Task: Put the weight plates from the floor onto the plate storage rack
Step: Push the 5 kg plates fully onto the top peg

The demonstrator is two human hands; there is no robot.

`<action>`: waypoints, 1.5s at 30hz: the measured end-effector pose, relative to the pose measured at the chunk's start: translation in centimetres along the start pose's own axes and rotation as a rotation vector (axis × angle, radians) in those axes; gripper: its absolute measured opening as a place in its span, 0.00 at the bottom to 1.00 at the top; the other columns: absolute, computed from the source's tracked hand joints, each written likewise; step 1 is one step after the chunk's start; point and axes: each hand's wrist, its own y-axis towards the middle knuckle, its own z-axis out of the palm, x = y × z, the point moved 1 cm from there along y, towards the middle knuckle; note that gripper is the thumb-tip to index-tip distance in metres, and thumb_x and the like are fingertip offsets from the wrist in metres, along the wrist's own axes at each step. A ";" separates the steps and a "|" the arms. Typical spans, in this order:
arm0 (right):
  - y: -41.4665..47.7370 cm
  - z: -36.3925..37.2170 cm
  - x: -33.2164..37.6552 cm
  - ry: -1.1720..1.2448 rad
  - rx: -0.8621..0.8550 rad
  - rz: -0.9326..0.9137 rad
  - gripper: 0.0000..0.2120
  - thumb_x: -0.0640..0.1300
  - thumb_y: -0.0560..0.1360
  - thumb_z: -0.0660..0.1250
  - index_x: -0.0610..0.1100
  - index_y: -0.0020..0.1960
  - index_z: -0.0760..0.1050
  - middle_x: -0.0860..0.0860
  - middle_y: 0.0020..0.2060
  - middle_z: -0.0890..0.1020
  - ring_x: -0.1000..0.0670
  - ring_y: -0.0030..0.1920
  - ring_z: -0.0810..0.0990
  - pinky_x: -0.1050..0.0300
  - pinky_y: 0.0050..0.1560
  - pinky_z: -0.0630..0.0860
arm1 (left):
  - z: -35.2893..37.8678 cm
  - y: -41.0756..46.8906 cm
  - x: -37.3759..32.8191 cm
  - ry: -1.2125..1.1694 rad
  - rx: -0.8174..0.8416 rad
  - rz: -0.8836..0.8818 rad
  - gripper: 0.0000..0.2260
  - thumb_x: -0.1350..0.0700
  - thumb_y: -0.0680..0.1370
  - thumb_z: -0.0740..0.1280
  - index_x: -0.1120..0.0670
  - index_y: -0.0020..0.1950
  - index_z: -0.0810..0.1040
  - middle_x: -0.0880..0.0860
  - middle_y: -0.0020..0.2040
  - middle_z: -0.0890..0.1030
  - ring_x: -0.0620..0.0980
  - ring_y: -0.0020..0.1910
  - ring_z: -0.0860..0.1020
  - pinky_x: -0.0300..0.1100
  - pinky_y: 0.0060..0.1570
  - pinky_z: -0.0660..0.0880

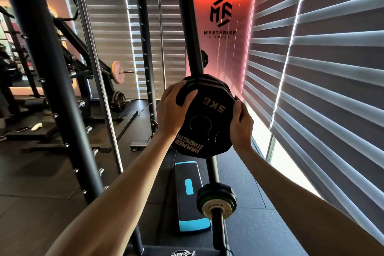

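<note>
Head camera is looking down past two bare forearms. Both hands are gripping one black 5 kg plate [204, 118], face toward the person, lettering upside down. Left hand [173, 110] is clamping the plate's left edge, fingers curling over the face. Right hand [242, 123] is pinching the right rim. Plate is sitting at mid-height against the black upright post [190, 27], with more black plates [216, 85] stacked just behind it. Whether it is resting on a peg is not visible. Lower on the post, another plate stack [217, 199] is hanging. Blue-and-black step platform [189, 193] is lying on the floor [249, 193] below.
</note>
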 end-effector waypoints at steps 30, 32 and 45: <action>3.1 0.8 -0.2 -0.287 -0.015 -0.170 0.26 0.64 0.82 0.48 0.53 0.73 0.69 0.52 0.71 0.74 0.50 0.72 0.70 0.43 0.72 0.68 | 2.8 -4.3 5.2 -0.182 -0.197 -0.359 0.26 0.34 0.80 0.55 0.47 0.73 0.68 0.46 0.68 0.76 0.45 0.69 0.72 0.53 0.66 0.71; 3.2 1.1 -0.5 -0.236 -0.048 -0.188 0.26 0.62 0.82 0.48 0.50 0.70 0.74 0.52 0.65 0.79 0.50 0.67 0.76 0.45 0.67 0.74 | 2.8 -4.1 5.3 -0.200 -0.200 -0.354 0.24 0.34 0.80 0.56 0.46 0.70 0.71 0.46 0.60 0.81 0.45 0.60 0.79 0.51 0.58 0.77; 4.8 2.3 -3.4 -0.211 -0.073 -0.217 0.24 0.58 0.85 0.48 0.50 0.69 0.75 0.52 0.48 0.86 0.56 0.46 0.84 0.59 0.45 0.82 | 4.4 -2.1 6.2 -0.167 -0.210 -0.280 0.26 0.36 0.79 0.60 0.54 0.65 0.75 0.50 0.52 0.84 0.47 0.50 0.83 0.48 0.50 0.80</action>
